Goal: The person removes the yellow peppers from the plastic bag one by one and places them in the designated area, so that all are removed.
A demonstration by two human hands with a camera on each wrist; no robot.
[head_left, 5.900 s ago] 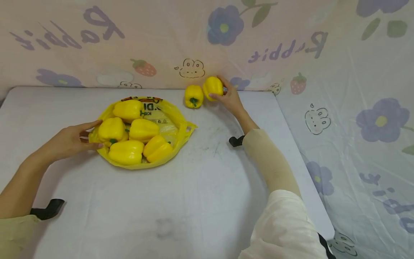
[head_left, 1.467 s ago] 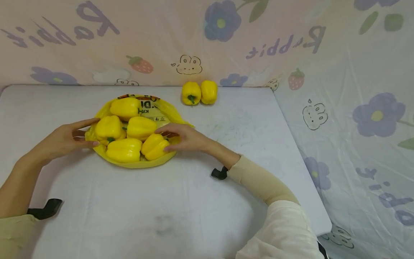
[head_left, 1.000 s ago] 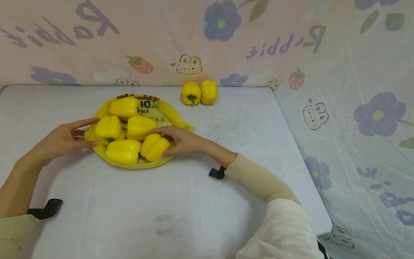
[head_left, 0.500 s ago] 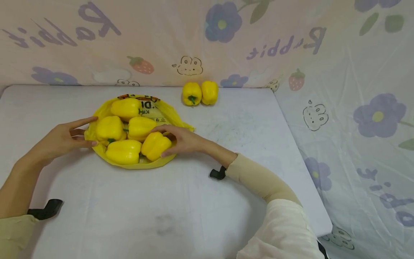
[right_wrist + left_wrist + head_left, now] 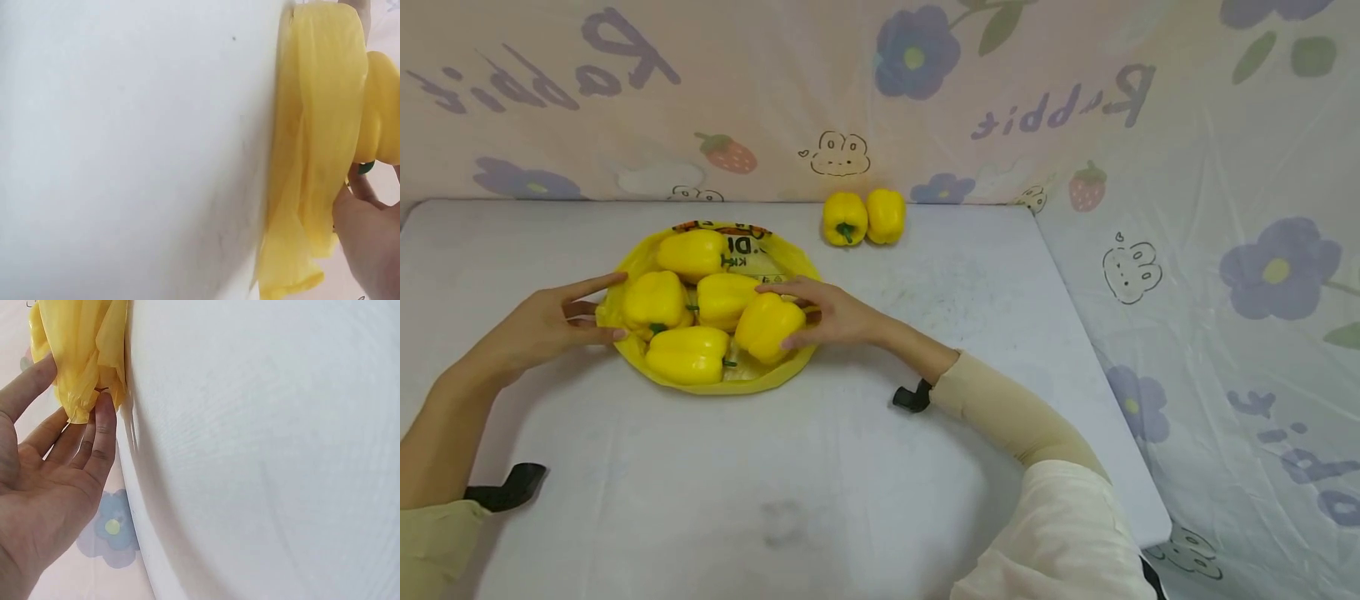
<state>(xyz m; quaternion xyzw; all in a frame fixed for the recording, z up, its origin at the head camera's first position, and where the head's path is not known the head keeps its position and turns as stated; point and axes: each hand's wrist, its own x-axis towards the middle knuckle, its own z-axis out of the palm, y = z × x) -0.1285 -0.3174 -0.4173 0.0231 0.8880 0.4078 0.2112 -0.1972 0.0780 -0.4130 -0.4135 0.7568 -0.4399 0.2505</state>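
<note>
A yellow plastic bag (image 5: pixel 752 383) lies with its mouth spread wide on the white table, with several yellow bell peppers in it. My right hand (image 5: pixel 842 315) grips one bell pepper (image 5: pixel 769 327) at the bag's right side, thumb on the near side and fingers over the far side. This pepper is tilted up and raised above the bag's rim in the right wrist view. My left hand (image 5: pixel 542 327) holds the bag's left end, thumb and fingers on either side of its gathered plastic (image 5: pixel 81 375). Other peppers, such as one bell pepper (image 5: pixel 688 355), lie beside it.
Two more yellow bell peppers, one with its stem forward (image 5: pixel 845 218) and one bell pepper on its right (image 5: pixel 886 216), stand at the table's back edge. A printed curtain (image 5: pixel 760 75) hangs behind and at the right. The white table (image 5: pixel 715 500) extends in front.
My right hand has set a pepper at the back edge, come back to the bag and taken hold of another, now lifted slightly up and right. My left hand has stayed at the bag.
</note>
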